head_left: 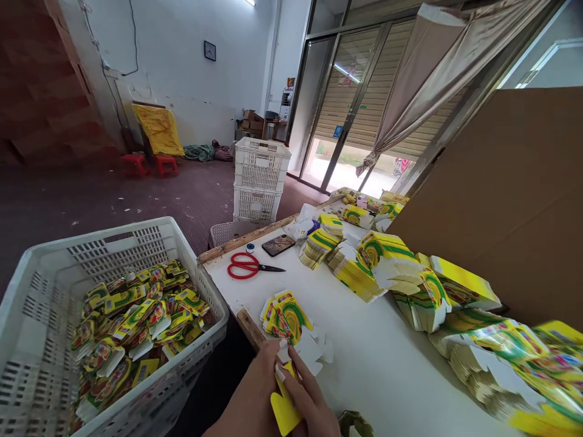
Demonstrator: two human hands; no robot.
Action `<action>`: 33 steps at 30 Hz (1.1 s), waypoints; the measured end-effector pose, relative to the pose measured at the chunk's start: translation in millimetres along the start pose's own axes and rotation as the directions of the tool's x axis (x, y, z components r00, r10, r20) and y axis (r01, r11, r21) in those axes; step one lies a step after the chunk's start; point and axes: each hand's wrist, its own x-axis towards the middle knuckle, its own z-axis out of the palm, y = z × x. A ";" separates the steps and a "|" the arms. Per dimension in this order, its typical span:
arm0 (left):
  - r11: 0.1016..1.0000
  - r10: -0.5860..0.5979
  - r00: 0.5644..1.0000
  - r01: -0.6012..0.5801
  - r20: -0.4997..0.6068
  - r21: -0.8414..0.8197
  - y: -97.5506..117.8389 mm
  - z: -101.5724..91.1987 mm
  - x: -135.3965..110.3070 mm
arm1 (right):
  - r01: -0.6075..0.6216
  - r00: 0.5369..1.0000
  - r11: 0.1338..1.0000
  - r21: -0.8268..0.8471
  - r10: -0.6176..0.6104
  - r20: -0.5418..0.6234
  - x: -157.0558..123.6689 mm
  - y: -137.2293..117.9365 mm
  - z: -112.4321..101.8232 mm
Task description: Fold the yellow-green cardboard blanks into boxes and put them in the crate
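Both my hands meet at the table's near edge around one small yellow carton (285,408). My left hand (257,388) pinches its upper end, where a white flap shows. Against its other side press the fingers of my right hand (310,397); part of the carton is hidden behind them. Just beyond my fingertips lies a loose pile of flat printed cartons (286,315), yellow and green with white flaps. A dark green crumpled thing (355,422) sits beside my right hand at the bottom edge.
Left of the table (364,358), a white crate (195,267) holds many folded cartons. Red-handled scissors (248,266), a phone (277,244) and stacked flat cartons (359,270) lie on the tabletop. White crates (259,176) stand behind; a brown cardboard sheet (510,200) rises at right.
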 end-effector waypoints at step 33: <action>0.972 -0.202 0.920 0.146 -0.335 -0.185 11.0 -70.5 5.9 | -0.337 0.938 0.897 0.285 0.347 0.016 27.8 -7.6 -3.6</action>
